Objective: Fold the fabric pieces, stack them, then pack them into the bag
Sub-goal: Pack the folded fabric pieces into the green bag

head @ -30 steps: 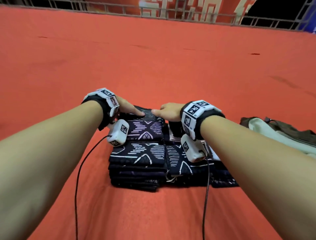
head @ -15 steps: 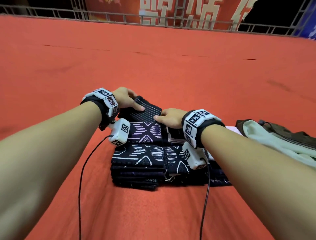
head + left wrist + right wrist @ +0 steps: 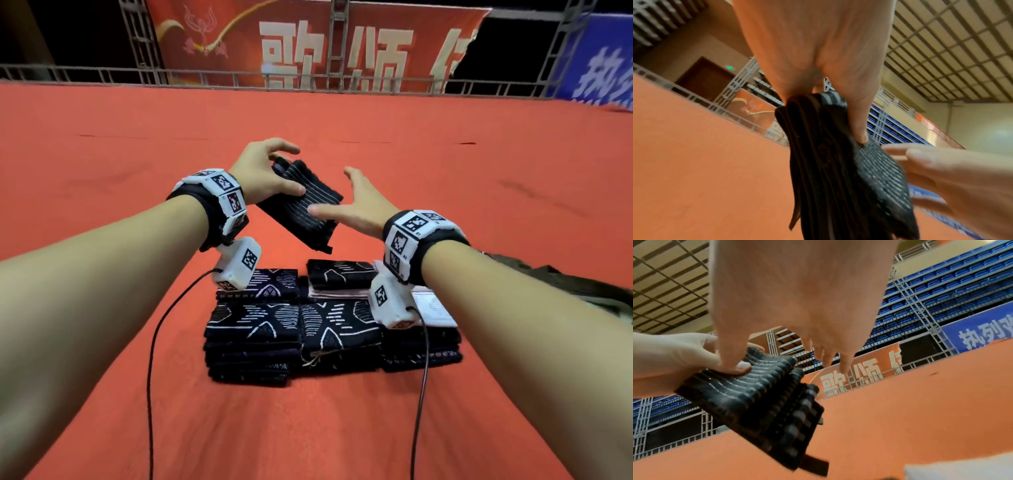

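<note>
Left hand (image 3: 263,171) grips a folded bundle (image 3: 301,202) of dark striped fabric at its far left end, thumb on top and fingers curled round the edge, holding it tilted in the air above and beyond the stacks (image 3: 308,322). Right hand (image 3: 359,205) is open, fingers straight; its thumb reaches toward the bundle's right side, but whether it touches cannot be told for sure. The left wrist view shows the bundle as several layers, with their free ends hanging loose at the low end.

Those stacks of folded patterned pieces sit on the red floor (image 3: 479,205), near the person, pressed side by side. The bag (image 3: 582,287) lies at the right edge, mostly hidden behind the right forearm.

The step in hand looks like carrying this bundle to a stack or to the bag. To do it well, the right hand should take the sagging low end so both ends are supported and the layers stay square. A one-ended grip risks the layers fanning out or sliding apart. Keep the bundle level, lower it flat with its edges lined up on whatever lies below, and only then release.
</note>
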